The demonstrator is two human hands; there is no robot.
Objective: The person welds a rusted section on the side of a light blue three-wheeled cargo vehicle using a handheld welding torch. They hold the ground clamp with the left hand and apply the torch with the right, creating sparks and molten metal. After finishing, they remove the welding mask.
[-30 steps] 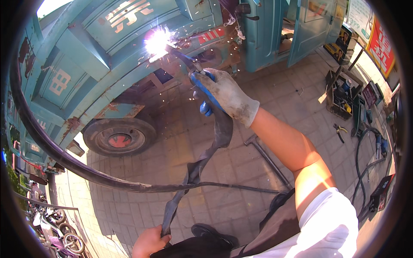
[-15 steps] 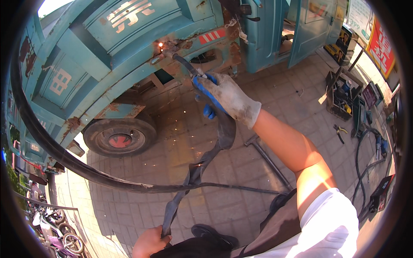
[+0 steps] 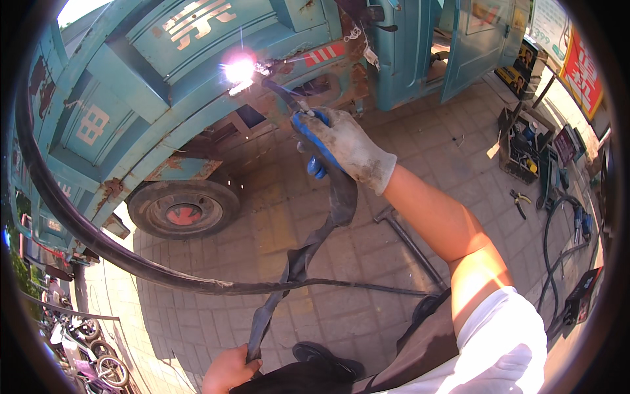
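The bare left hand (image 3: 230, 372) curls its fingers round a dark-wrapped cable (image 3: 297, 264). A welding arc (image 3: 239, 69) glares near the lower edge of the teal truck's side panel (image 3: 134, 82), beside the welding torch (image 3: 282, 94), round which the gloved right hand (image 3: 352, 143) has closed fingers.

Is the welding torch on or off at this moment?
On: a glaring arc shows at the teal truck, just ahead of the welding torch in the gloved right hand.
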